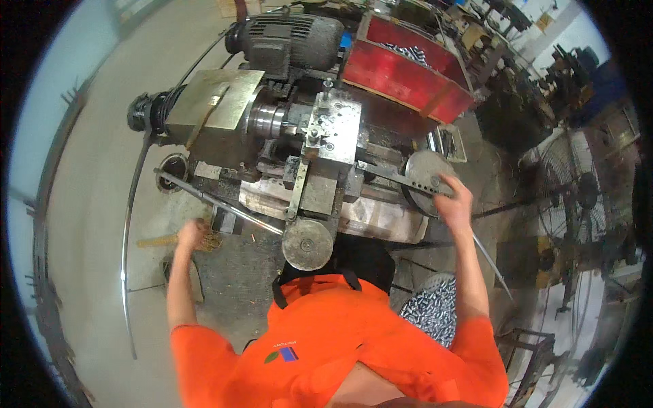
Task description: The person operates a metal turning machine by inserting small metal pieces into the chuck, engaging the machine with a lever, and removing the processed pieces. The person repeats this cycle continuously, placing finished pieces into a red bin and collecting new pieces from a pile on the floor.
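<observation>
In front of me stands a small metal lathe with a bright chuck (267,120) and a steel tool block (338,126). My right hand (456,204) is closed round the outer end of a flat lever with holes (401,179), beside a grey round disc (427,166). My left hand (193,234) is closed low at the machine's left, over a straw brush (156,241); whatever its fingers hold is hidden. A second round disc (307,243) sits near my waist, at the end of a flat bar (297,190).
Behind the lathe are a motor (292,37) and a red bin (408,85) of metal parts. A container of small shiny parts (432,309) stands by my right elbow. A long rod (221,204) slants across the left front. A fan (578,190) stands at right.
</observation>
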`<state>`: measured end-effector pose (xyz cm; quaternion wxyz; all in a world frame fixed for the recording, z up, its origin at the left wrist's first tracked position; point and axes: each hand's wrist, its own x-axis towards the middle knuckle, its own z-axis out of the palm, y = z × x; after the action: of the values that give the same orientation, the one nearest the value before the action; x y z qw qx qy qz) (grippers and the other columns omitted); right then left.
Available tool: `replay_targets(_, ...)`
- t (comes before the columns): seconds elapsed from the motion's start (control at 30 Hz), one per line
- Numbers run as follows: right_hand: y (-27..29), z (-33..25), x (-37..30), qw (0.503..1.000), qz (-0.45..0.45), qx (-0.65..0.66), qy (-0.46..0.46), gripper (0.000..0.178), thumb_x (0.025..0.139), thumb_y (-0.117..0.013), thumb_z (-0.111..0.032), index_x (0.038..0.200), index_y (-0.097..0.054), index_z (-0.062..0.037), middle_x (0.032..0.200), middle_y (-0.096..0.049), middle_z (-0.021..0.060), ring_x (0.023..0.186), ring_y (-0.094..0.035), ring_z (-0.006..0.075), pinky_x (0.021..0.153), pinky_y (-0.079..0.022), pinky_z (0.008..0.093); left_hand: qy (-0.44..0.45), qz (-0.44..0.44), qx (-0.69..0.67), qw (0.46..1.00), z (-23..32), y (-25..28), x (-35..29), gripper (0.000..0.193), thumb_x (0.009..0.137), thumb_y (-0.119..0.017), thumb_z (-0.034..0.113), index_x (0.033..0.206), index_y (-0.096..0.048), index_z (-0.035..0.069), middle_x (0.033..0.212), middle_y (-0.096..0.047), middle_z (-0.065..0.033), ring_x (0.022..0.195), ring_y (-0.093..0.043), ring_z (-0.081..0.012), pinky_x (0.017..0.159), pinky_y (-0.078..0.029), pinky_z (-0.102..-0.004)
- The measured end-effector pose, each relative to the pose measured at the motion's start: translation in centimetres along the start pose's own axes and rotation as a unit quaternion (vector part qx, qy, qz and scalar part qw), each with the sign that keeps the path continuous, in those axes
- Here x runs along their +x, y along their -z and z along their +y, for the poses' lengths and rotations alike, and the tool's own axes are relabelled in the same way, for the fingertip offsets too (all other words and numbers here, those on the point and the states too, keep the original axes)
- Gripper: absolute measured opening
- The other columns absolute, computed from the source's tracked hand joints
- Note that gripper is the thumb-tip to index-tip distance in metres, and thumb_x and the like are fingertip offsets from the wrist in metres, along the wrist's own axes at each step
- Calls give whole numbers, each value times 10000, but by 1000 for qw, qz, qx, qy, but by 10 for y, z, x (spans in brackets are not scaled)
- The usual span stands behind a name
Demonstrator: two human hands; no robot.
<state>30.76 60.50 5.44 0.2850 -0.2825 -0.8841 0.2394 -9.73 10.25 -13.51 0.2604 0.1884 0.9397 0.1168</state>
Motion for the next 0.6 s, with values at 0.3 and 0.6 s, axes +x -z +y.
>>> replay_targets(0.3, -173, -204, 140, 942, -260, -90, 193, 251, 591, -598, -198, 765, -712, -58, 888, -654, 183, 835, -620, 354, 781, -498, 405, 29, 413, 4, 910, -61, 177, -94, 352, 873, -527, 355, 1033, -642, 63, 713, -636, -137, 674, -637, -254, 613, -480, -363)
replay_targets(0.6, -211, -211, 146, 928, -244, -140, 243, 267, 559, -615, -200, 714, -679, 8, 763, -638, 233, 762, -637, 378, 734, -519, 399, 271, 337, -73, 899, -75, 105, -147, 719, 884, -284, 643, 733, -677, 61, 763, -640, -202, 813, -619, -374, 753, -442, -457)
